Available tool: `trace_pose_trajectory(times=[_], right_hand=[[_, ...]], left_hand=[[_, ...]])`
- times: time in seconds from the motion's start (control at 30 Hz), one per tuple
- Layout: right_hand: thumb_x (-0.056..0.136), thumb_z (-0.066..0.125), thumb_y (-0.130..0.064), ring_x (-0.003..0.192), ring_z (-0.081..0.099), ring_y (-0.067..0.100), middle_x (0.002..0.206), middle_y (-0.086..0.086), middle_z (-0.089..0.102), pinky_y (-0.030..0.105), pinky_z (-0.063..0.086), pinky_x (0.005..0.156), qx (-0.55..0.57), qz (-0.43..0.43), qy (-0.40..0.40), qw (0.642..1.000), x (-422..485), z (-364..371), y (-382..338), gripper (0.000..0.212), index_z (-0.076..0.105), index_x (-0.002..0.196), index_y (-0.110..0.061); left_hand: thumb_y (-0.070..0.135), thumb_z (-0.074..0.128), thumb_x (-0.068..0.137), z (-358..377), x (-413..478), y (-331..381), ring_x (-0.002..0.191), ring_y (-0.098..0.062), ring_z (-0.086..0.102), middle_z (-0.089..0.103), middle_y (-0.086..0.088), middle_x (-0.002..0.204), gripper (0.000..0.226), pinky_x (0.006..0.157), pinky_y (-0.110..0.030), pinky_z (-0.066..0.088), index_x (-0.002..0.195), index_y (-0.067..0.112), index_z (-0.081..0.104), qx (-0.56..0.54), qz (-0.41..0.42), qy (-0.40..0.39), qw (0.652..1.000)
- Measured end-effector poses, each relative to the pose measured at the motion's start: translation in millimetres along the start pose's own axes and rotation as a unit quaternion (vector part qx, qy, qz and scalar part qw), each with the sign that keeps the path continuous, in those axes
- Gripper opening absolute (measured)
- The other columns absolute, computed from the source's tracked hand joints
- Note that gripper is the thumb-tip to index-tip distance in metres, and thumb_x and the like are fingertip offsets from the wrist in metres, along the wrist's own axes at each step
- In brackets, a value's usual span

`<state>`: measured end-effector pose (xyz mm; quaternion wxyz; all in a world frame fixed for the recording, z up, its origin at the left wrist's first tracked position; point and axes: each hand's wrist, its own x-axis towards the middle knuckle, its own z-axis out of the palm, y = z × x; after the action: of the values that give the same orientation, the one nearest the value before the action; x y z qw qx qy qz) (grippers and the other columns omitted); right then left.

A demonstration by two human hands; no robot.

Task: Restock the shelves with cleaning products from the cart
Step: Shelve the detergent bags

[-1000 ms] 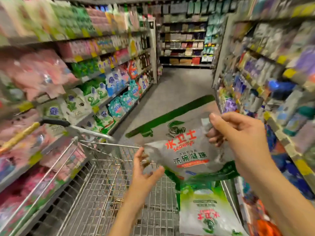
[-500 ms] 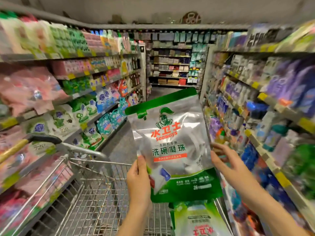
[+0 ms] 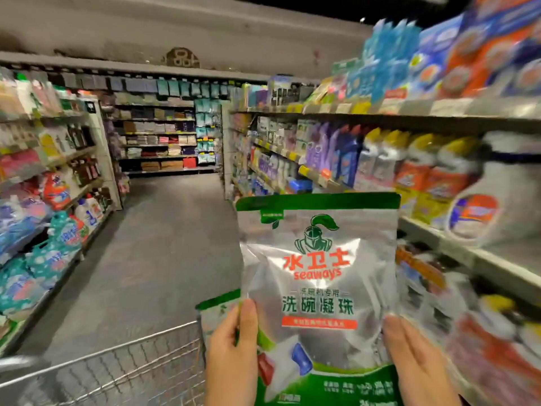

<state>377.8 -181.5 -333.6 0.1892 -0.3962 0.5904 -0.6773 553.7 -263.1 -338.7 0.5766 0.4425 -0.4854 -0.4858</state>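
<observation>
A silver and green Seaways dishwasher-pod pouch point(image 3: 317, 276) is held upright in front of me, at the lower right of the head view. My left hand point(image 3: 234, 356) pinches its lower left edge with the thumb on the front. My right hand point(image 3: 418, 367) holds the lower right edge, fingers behind the pouch. A second pouch of the same kind point(image 3: 218, 309) peeks out just behind my left hand. The wire cart point(image 3: 117, 373) stands below at the lower left. The right-hand shelves point(image 3: 439, 235) hold bottles of cleaner.
The aisle floor point(image 3: 164, 244) runs ahead between the two shelf rows. Left shelves point(image 3: 55, 206) carry detergent bags and bottles. More shelving point(image 3: 164, 136) closes the far end. Yellow-capped bottles point(image 3: 424, 177) stand on the right shelf near the pouch.
The view has swung up and to the right, toward the right-hand shelves. The pouch has risen upright with both hands on its lower corners; the cart has dropped low in the frame.
</observation>
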Motion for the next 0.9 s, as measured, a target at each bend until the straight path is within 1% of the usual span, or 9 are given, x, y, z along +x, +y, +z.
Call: trace_pose_trajectory(times=[0.1,0.2,0.37,0.43,0.57,0.67,0.73,0.83,0.9], right_hand=[[0.093,0.052,-0.006,0.054,0.054,-0.023,0.062,-0.020,0.068,-0.004,0.037,0.053,0.000,-0.005,0.076,0.997,-24,-43,-13,0.037,0.068,0.068,-0.027],[0.095,0.050,-0.009,0.056,0.056,-0.020,0.056,-0.025,0.065,-0.004,0.039,0.055,-0.019,-0.020,0.113,0.993,-46,-91,-29,0.039,0.066,0.066,-0.030],[0.087,0.047,-0.039,0.068,0.063,-0.013,0.073,-0.022,0.072,0.001,0.044,0.060,-0.036,-0.027,0.166,0.985,-107,-179,-59,0.035,0.075,0.067,-0.034],[0.082,0.046,-0.043,0.073,0.066,-0.010,0.081,-0.018,0.074,0.004,0.046,0.061,-0.049,-0.041,0.186,0.981,-141,-215,-82,0.031,0.076,0.073,-0.041],[0.092,0.045,-0.035,0.072,0.068,-0.006,0.081,-0.012,0.075,0.005,0.045,0.056,-0.064,-0.051,0.215,0.973,-210,-291,-129,0.035,0.077,0.079,-0.029],[0.086,0.045,-0.049,0.074,0.069,0.014,0.081,0.009,0.074,0.022,0.051,0.062,-0.084,-0.038,0.265,0.960,-261,-340,-159,0.047,0.071,0.087,-0.010],[0.083,0.044,-0.055,0.079,0.064,0.028,0.089,0.023,0.068,0.036,0.047,0.073,-0.109,-0.050,0.314,0.942,-291,-367,-182,0.053,0.068,0.085,-0.007],[0.093,0.043,-0.048,0.091,0.061,0.049,0.095,0.031,0.063,0.056,0.048,0.083,-0.129,-0.078,0.370,0.917,-328,-400,-219,0.049,0.068,0.086,-0.006],[0.095,0.044,-0.044,0.089,0.061,0.049,0.091,0.031,0.064,0.056,0.051,0.078,-0.132,-0.094,0.398,0.903,-346,-421,-240,0.046,0.070,0.085,-0.008]], left_hand=[[0.038,0.047,0.091,31,-24,10,0.085,-0.008,0.062,0.069,0.007,0.088,0.022,0.068,-0.017,0.046,0.088,0.029,0.066,0.013,0.011,-0.102,0.995],[0.045,0.045,0.088,59,-60,21,0.074,-0.005,0.067,0.073,0.006,0.076,0.032,0.064,-0.016,0.049,0.086,0.024,0.069,0.002,0.009,-0.183,0.983],[0.055,0.044,0.077,102,-143,40,0.082,-0.018,0.066,0.072,0.004,0.076,0.041,0.079,-0.031,0.050,0.082,0.022,0.069,-0.030,0.021,-0.270,0.962],[0.057,0.043,0.078,118,-187,50,0.070,-0.023,0.059,0.063,-0.004,0.068,0.047,0.070,-0.026,0.044,0.075,0.015,0.063,-0.039,0.036,-0.311,0.949],[0.051,0.044,0.087,144,-282,75,0.064,-0.015,0.048,0.051,-0.007,0.060,0.049,0.065,-0.027,0.038,0.070,0.006,0.054,-0.093,0.039,-0.356,0.929],[0.049,0.044,0.087,162,-346,99,0.073,-0.019,0.054,0.060,-0.021,0.075,0.055,0.072,-0.032,0.042,0.086,-0.003,0.060,-0.130,0.050,-0.422,0.896],[0.048,0.045,0.087,174,-383,119,0.077,-0.019,0.053,0.061,-0.015,0.084,0.053,0.073,-0.034,0.042,0.092,-0.003,0.061,-0.149,0.068,-0.451,0.878],[0.039,0.044,0.095,193,-432,148,0.075,-0.021,0.052,0.060,-0.013,0.085,0.052,0.070,-0.034,0.040,0.093,-0.012,0.057,-0.168,0.090,-0.489,0.851],[0.039,0.043,0.097,205,-459,164,0.072,-0.026,0.057,0.065,-0.019,0.084,0.051,0.070,-0.036,0.045,0.095,-0.010,0.058,-0.176,0.094,-0.515,0.834]])
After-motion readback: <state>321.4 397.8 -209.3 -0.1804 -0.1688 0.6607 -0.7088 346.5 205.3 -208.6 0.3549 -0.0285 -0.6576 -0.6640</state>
